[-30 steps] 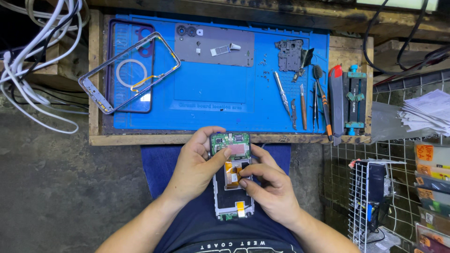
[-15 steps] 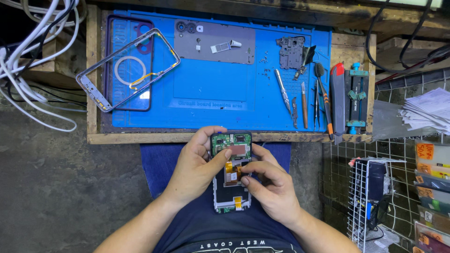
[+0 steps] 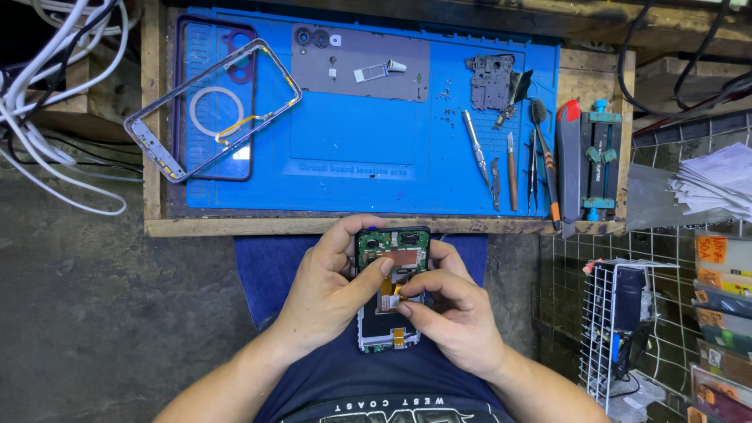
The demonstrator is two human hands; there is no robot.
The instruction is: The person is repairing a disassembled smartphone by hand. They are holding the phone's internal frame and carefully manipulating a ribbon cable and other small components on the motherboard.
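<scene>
An opened phone with a green circuit board and orange flex cables showing lies over my lap, just in front of the wooden bench edge. My left hand wraps its left side, thumb pressed on the board near the top. My right hand grips the right side, with thumb and forefinger pinched at an orange flex connector in the phone's middle. The lower end of the phone shows between my wrists.
A blue repair mat covers the bench. On it lie a metal phone frame, a purple back cover, a grey plate, a small board, tweezers and screwdrivers. White cables hang left; a wire rack stands right.
My right fingers have shifted slightly on the phone's middle connector. The phone and my left hand stay in nearly the same place.
</scene>
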